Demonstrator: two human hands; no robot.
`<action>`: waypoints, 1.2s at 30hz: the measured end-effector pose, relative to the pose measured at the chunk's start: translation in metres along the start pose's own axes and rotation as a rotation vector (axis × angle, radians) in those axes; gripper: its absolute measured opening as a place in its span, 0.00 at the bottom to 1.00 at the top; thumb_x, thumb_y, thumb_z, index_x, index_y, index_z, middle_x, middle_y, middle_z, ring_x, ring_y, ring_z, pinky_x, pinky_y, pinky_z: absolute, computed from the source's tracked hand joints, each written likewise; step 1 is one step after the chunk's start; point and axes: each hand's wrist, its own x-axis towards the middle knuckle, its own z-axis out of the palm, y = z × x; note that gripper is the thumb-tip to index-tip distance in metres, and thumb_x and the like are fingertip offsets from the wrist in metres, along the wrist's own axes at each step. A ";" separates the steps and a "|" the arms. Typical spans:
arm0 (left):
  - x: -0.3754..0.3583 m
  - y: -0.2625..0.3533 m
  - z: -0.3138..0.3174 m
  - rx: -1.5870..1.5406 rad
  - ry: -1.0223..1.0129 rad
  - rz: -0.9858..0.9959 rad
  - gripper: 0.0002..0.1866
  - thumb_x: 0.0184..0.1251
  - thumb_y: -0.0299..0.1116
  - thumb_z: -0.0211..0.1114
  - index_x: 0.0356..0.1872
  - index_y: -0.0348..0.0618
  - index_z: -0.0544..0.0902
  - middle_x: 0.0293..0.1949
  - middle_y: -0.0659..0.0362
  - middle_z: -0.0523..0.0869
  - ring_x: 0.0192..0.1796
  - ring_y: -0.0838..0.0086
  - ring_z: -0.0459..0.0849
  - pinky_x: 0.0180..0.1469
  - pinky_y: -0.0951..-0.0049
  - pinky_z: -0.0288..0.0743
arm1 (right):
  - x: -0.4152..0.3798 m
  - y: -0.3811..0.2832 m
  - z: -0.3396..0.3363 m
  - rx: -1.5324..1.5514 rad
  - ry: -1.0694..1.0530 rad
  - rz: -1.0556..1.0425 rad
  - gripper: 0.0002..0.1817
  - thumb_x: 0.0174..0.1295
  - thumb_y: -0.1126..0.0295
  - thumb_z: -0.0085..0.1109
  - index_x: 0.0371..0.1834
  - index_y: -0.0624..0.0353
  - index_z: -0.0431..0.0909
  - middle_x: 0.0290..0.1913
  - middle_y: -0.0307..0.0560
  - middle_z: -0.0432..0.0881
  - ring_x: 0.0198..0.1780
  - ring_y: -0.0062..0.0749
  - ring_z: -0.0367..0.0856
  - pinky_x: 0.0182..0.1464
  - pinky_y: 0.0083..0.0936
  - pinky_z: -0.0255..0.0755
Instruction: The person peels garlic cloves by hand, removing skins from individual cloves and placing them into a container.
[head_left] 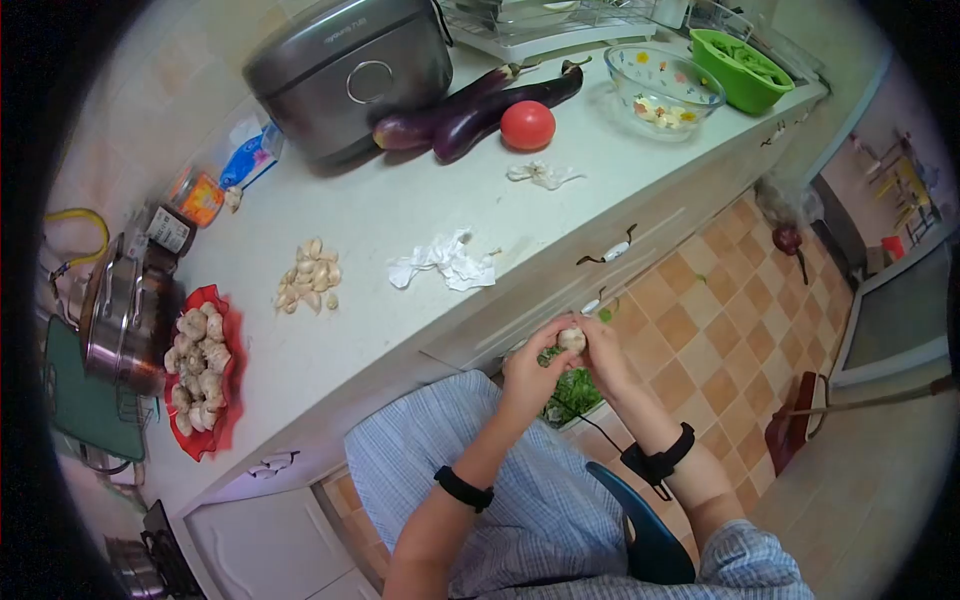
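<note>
The white counter (400, 210) bears a rice cooker (350, 70), two eggplants (480, 105), a tomato (527, 125), a red plate of garlic heads (200, 370) and a pile of loose cloves (308, 275). Below its edge, the left hand (530, 370) and right hand (600, 355) both grip one garlic head (572, 340) above the bin of scraps (570, 395). A hard twist could send cloves onto the tiled floor (700, 340).
</note>
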 end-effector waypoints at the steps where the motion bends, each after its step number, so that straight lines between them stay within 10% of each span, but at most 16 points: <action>1: 0.000 -0.003 0.001 0.000 -0.001 -0.002 0.20 0.50 0.19 0.63 0.48 0.32 0.72 0.46 0.55 0.77 0.45 0.76 0.75 0.50 0.78 0.69 | 0.001 0.002 0.000 0.006 0.059 -0.019 0.19 0.63 0.56 0.41 0.32 0.63 0.73 0.25 0.41 0.78 0.21 0.19 0.74 0.25 0.16 0.73; 13: 0.009 -0.020 -0.005 -0.383 0.058 0.037 0.20 0.53 0.18 0.59 0.49 0.33 0.70 0.49 0.54 0.75 0.49 0.73 0.74 0.52 0.74 0.69 | -0.003 0.002 -0.005 -0.042 -0.125 -0.104 0.23 0.62 0.64 0.47 0.58 0.62 0.61 0.35 0.39 0.77 0.29 0.17 0.73 0.33 0.15 0.71; 22: 0.017 -0.032 -0.026 -0.383 0.017 -0.252 0.13 0.61 0.28 0.56 0.46 0.34 0.73 0.42 0.55 0.78 0.40 0.75 0.79 0.41 0.77 0.76 | -0.004 0.002 -0.010 -0.261 -0.132 -0.306 0.21 0.52 0.78 0.57 0.51 0.66 0.65 0.36 0.44 0.78 0.30 0.17 0.75 0.31 0.13 0.69; 36: 0.013 -0.007 -0.012 -0.557 -0.049 -0.375 0.19 0.63 0.31 0.55 0.53 0.33 0.69 0.43 0.51 0.78 0.38 0.67 0.82 0.41 0.75 0.78 | -0.010 -0.004 -0.002 -0.179 0.032 -0.232 0.15 0.61 0.67 0.49 0.47 0.62 0.74 0.19 0.36 0.71 0.18 0.15 0.65 0.19 0.13 0.61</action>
